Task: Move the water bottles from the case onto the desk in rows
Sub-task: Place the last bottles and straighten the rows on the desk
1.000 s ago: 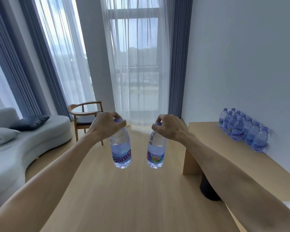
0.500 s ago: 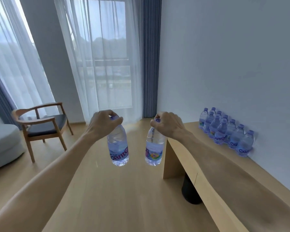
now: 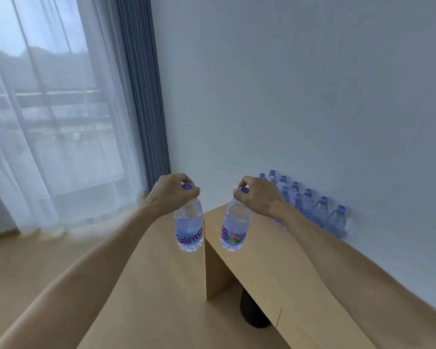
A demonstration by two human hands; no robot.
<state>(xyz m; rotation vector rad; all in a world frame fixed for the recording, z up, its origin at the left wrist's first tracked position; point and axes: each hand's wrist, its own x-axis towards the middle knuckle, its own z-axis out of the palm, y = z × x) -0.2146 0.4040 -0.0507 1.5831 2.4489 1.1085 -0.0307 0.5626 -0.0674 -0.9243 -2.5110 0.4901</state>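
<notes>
The wall (image 3: 287, 84) fills the right and far side, and along its foot runs the desk (image 3: 267, 250), a long pale wooden top whose near left end panel drops to the floor (image 3: 141, 285); a window (image 3: 48, 96) behind sheer curtains takes the far left. Against the wall, toward the desk's far end, stand the rows (image 3: 310, 205) of bottles already set out, two deep and touching one another, packed tight to the wall, probably so the free desk top stays open in front of them. The case is not in view. Two bare forearms reach forward from the near edge. The left hand (image 3: 171, 195) grasps the left bottle (image 3: 188, 227) by its purple cap, fingers curled round the top, so it hangs upright over the floor just left of the desk's end. The right hand (image 3: 258, 195) grasps the right bottle (image 3: 234, 226) the same way, and this one hangs slightly tilted above the desk's far left corner, near the rows but apart from them. Holding by the caps leaves both bases free, which should let each bottle be lowered straight down beside its neighbours without fingers getting in the way. Neither has been set down yet; I judge this a carry with the placing still to come.
</notes>
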